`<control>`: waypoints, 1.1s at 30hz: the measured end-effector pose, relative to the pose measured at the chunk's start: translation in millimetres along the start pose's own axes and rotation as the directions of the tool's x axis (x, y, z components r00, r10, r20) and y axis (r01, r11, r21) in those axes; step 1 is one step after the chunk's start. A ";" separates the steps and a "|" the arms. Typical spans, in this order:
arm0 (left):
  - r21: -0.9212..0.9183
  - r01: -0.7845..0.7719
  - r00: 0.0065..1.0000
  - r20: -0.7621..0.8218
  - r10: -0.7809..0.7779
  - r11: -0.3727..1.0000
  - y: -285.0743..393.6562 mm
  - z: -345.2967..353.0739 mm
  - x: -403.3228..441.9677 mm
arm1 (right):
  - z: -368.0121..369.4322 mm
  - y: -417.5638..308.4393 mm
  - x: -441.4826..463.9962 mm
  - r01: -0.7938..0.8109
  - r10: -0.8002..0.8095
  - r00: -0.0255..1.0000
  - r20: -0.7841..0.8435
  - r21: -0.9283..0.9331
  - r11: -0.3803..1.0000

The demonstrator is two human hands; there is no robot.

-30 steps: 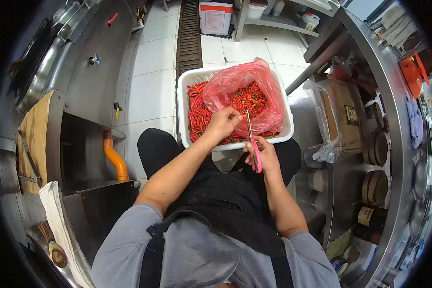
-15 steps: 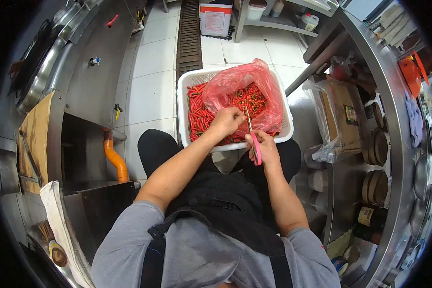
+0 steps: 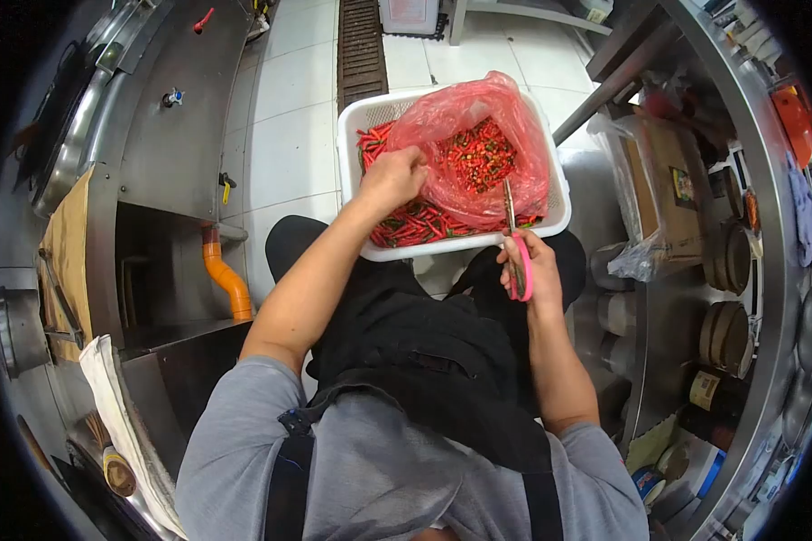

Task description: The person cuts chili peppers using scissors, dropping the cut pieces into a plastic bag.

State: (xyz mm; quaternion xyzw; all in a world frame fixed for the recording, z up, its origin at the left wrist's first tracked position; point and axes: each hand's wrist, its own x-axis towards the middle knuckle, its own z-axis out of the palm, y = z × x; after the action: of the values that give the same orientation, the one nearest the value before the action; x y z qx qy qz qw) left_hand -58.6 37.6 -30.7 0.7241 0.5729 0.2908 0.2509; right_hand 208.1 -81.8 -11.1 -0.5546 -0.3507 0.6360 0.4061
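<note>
Nearest you, your right hand (image 3: 534, 263) grips the pink-handled scissors (image 3: 511, 216), blades pointing away over the near edge of the red bag (image 3: 465, 106). Your left hand (image 3: 393, 182) is curled above the whole chillies (image 3: 419, 224), its fingertips well apart from the blades beside the bag's left side, though whether they pinch a chilli you cannot tell from here. Beyond the blade tips lie cut chillies (image 3: 476, 160) inside the bag, so you seem to be between snips, and the next calls for a chilli brought to the blades.
</note>
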 end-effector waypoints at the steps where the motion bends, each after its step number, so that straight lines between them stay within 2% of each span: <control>1: 0.005 0.006 1.000 0.009 -0.006 1.000 -4.1 -7.9 -7.0 | -1.5 1.5 -2.1 -0.010 0.010 1.000 -0.006 0.000 1.000; 3: 0.163 -0.029 0.936 0.351 -0.031 0.986 -7.7 -19.7 -22.1 | 0.2 2.1 -4.6 -0.014 0.014 1.000 -0.006 -0.006 1.000; 4: 0.202 -0.058 0.904 0.427 -0.035 0.978 -10.1 -18.4 -28.7 | 1.0 2.3 -5.5 -0.011 0.011 1.000 -0.006 -0.020 1.000; 5: 0.204 -0.056 0.903 0.429 -0.038 0.977 -10.8 -16.2 -33.5 | 2.7 2.5 -5.4 -0.014 0.014 1.000 -0.005 -0.017 1.000; 8: 0.419 -0.056 0.770 0.595 -0.228 0.906 -2.8 -13.7 -43.2 | 10.7 2.9 -4.4 0.008 -0.008 1.000 0.011 0.030 1.000; 11: 0.475 -0.065 0.766 0.588 -0.261 0.878 0.3 -4.8 -52.8 | 15.9 3.6 -4.5 0.004 -0.005 0.999 0.032 0.025 1.000; 12: 0.430 -0.068 0.797 0.566 -0.210 0.900 0.2 -2.7 -54.4 | 17.0 4.6 -4.9 -0.011 0.010 0.999 0.040 0.019 1.000; 16: 0.444 -0.055 0.801 0.555 -0.226 0.894 5.0 -3.7 -53.8 | 20.8 7.5 -7.5 -0.030 0.032 0.998 0.054 -0.031 0.999; 18: 0.355 -0.037 0.832 0.529 -0.168 0.934 8.8 -4.2 -55.6 | 20.9 8.3 -8.3 -0.038 0.039 0.999 0.037 -0.046 0.998; 19: 0.354 -0.041 0.831 0.532 -0.165 0.934 4.4 -2.6 -54.9 | 20.2 9.3 -9.0 -0.040 0.041 0.998 0.041 -0.030 0.999; 21: 0.182 -0.065 0.814 0.578 -0.053 0.981 -5.5 -4.4 -52.2 | 18.5 9.9 -10.5 -0.042 0.042 0.998 0.043 -0.013 0.999; 22: 0.182 -0.067 0.814 0.579 -0.052 0.981 -6.5 -7.7 -51.4 | 18.1 9.3 -10.9 -0.038 0.039 0.998 0.046 -0.031 0.999; 24: 0.065 0.042 0.879 0.471 -0.067 0.997 -7.1 -16.2 -49.1 | 18.1 8.7 -11.3 -0.032 0.034 0.998 0.051 -0.048 0.998; 25: 0.066 0.040 0.880 0.470 -0.067 0.997 -8.9 -19.3 -46.8 | 18.3 8.9 -12.0 -0.046 0.048 0.998 0.051 -0.038 0.998; 28: -0.154 0.287 0.916 0.331 -0.224 0.945 -15.2 -24.0 -38.8 | 21.8 8.6 -15.2 -0.055 0.056 0.996 0.072 -0.014 0.998; 29: -0.154 0.285 0.918 0.328 -0.223 0.946 -17.6 -24.3 -36.4 | 23.6 8.3 -16.0 -0.052 0.052 0.995 0.091 0.001 0.999; 31: -0.181 0.430 0.878 0.313 -0.363 0.885 -17.7 -27.4 -32.8 | 26.9 8.3 -17.2 -0.051 0.050 0.994 0.102 0.006 0.999; 33: -0.146 0.454 0.867 0.302 -0.397 0.879 -19.8 -29.9 -32.5 | 29.4 6.9 -19.0 -0.062 0.063 0.992 0.108 -0.008 0.998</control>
State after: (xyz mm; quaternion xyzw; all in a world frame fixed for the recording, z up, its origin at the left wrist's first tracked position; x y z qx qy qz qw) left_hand -99.0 11.1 -27.7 0.5801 0.6462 0.1888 0.4586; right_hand 179.2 -101.7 -5.1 -0.5309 -0.3560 0.6768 0.3653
